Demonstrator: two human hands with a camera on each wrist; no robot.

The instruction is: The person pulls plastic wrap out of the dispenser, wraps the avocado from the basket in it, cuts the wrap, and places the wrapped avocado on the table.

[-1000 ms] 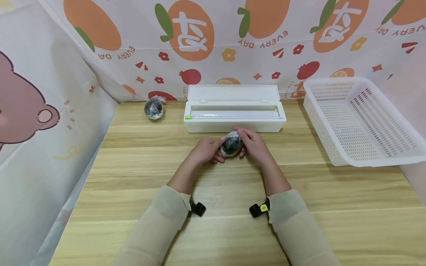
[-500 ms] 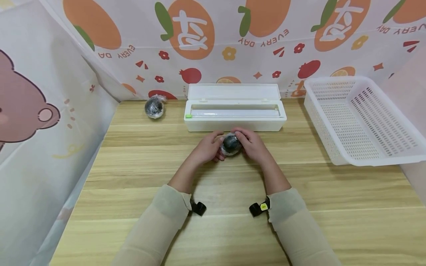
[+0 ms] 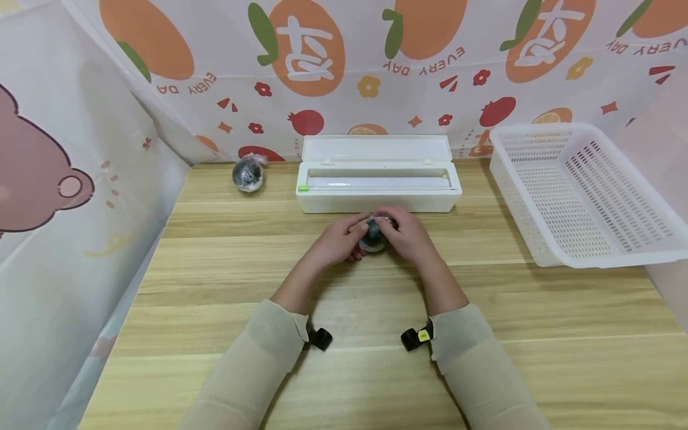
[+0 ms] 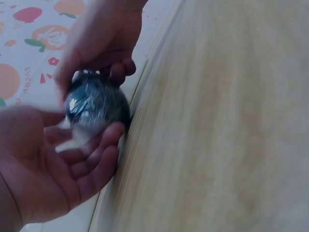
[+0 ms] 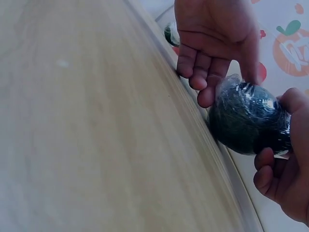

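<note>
Here both hands are cupping a dark, film-wrapped ball (image 3: 373, 234) on the wooden table (image 3: 376, 370). The left hand (image 3: 337, 240) and right hand (image 3: 407, 234) are curling fingers round it, just before the white film dispenser (image 3: 378, 182).

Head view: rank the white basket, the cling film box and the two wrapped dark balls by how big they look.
1. White basket.
2. Cling film box.
3. The two balls: the far ball and the held ball cannot be ranked, since the hands hide most of the held one.

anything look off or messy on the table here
Nothing stands out. Both hands hold a wrapped dark ball in front of the open film box; another wrapped ball sits by the back wall, and the basket stands upright.
</note>
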